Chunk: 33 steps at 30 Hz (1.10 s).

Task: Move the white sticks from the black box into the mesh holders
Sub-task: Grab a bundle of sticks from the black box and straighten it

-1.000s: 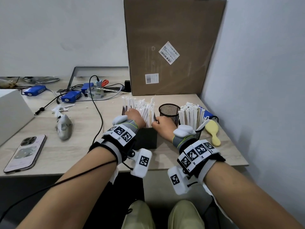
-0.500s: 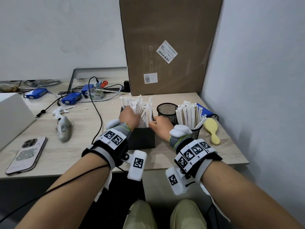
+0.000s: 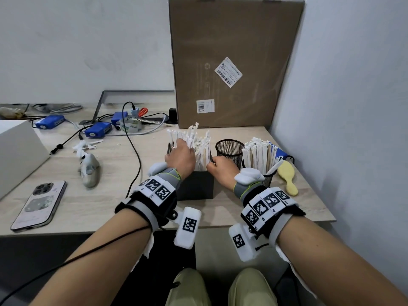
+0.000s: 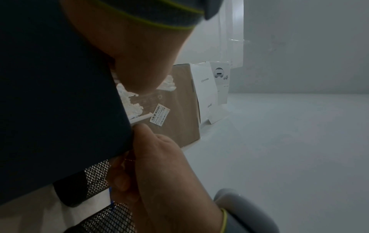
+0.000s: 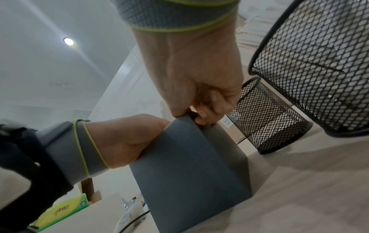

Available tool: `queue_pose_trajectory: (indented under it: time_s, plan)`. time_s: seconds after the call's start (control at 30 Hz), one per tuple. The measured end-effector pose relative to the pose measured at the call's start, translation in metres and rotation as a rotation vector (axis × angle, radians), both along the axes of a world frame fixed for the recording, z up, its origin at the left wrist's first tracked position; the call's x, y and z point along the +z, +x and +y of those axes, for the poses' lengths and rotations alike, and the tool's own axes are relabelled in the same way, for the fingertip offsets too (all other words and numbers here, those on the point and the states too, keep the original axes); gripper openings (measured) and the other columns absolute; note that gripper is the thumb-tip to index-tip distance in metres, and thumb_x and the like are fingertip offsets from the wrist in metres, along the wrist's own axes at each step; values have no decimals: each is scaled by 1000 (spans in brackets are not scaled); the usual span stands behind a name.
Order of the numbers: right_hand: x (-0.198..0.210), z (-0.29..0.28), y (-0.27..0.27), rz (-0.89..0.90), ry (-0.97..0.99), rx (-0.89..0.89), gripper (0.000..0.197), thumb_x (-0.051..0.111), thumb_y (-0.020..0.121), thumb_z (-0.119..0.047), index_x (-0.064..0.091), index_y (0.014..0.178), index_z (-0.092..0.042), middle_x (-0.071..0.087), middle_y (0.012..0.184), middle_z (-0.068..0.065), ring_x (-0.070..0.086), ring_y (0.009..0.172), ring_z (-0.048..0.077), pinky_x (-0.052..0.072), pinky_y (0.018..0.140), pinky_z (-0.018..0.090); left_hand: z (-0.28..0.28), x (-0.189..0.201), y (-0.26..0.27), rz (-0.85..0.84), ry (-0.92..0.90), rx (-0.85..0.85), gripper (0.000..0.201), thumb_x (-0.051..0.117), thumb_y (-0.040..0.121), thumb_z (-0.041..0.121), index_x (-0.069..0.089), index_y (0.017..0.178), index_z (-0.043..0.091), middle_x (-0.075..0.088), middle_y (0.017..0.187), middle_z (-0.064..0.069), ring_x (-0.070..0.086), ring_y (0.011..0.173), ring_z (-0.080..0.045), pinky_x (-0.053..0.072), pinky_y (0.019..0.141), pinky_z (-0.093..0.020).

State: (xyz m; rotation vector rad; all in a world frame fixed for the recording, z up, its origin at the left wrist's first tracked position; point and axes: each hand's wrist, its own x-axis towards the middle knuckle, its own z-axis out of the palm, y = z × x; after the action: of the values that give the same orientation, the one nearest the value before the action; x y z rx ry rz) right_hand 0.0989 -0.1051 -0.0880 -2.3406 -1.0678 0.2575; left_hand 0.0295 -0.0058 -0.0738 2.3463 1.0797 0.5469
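- Two hands at the black box point(image 3: 195, 186). Left hand point(image 3: 181, 157): fingers reach into the white sticks point(image 3: 199, 149) at the box's 10 o'clock side; whether they have closed on any stick cannot be told, as the back of the hand hides them.
- Right hand point(image 3: 221, 171): fingers point(image 5: 205, 115) curled over the box's top rim at its 3 o'clock side, thumb on the outer wall, pinching the rim; judged to be steadying the box.
- White sticks: standing near upright in the box, long axis vertical, tops fanned toward 12 o'clock, directly ahead of and around the left fingers.
- One empty mesh holder point(image 3: 229, 150): at 3 o'clock of the box, just beside it, just past the right hand's knuckles.
- One filled mesh holder point(image 3: 268, 180): further toward 3 o'clock, packed with upright sticks.
- Judgement: the left hand is nearer the sticks; a lift straight up along their axis, then a carry toward 3 o'clock across the right hand, would reach the empty holder.
- Table point(image 3: 110, 195): carries all the above.
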Motion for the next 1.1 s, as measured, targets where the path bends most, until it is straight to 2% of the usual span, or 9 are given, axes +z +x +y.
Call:
queue_pose_trajectory:
  time_s: [0.07,0.17,0.3,0.43,0.53,0.6,0.7,0.87,1.1]
  plan:
    - [0,0,0,-12,-7,-3,36,43,89,-16,31,56,-12,47,76,17,43,72,29,27,61,35,-2,0,0,86,45,-16,28,35,99,19,36,121,0,59,122,-23,54,115,-40,33,99,-42]
    - [0,0,-1,-16,-16,-5,35,43,90,-17,32,56,-12,47,77,16,44,73,29,27,62,34,1,0,1,103,6,-53,29,39,98,15,37,122,-1,54,127,-25,53,116,-40,39,95,-42]
    - [1,0,0,-12,-23,-6,25,42,90,-17,42,68,-5,49,78,17,44,74,30,26,62,34,6,2,2,175,-56,-90,37,44,95,13,35,128,-2,44,137,-24,49,123,-40,40,98,-43]
    - [-2,2,1,-10,-23,-8,29,42,90,-17,39,63,-7,48,78,17,45,74,30,27,62,34,6,1,5,235,-77,-91,41,48,95,15,33,129,-2,53,129,-24,53,119,-39,43,95,-42]
    - [-2,1,2,-8,-15,-12,35,42,90,-17,31,57,-13,48,78,17,44,74,30,27,62,34,6,1,6,233,-92,-84,42,52,90,9,35,128,0,56,124,-23,56,115,-37,45,93,-41]
    - [-2,1,1,-1,-11,-14,36,42,90,-17,30,57,-14,48,79,17,44,75,29,26,62,33,7,1,5,223,-88,-70,42,55,89,12,38,126,0,57,124,-22,55,116,-37,46,94,-40]
    - [-2,0,1,10,-11,-17,35,42,90,-17,31,57,-14,48,79,16,45,75,30,26,62,33,7,1,6,204,-48,-65,37,53,93,19,46,123,-1,56,125,-22,53,118,-38,43,95,-38]
    - [0,-1,0,17,-20,-16,35,41,90,-16,30,57,-13,49,79,17,44,75,30,26,62,33,11,-2,5,182,-20,-92,27,50,89,12,56,112,-1,60,119,-21,56,112,-37,45,93,-38]
    - [2,-1,-2,-2,-47,-19,35,40,90,-16,30,57,-13,49,83,16,44,76,31,26,63,33,15,-3,3,103,-95,-63,29,44,93,12,48,115,-5,57,119,-25,55,110,-40,44,88,-37]
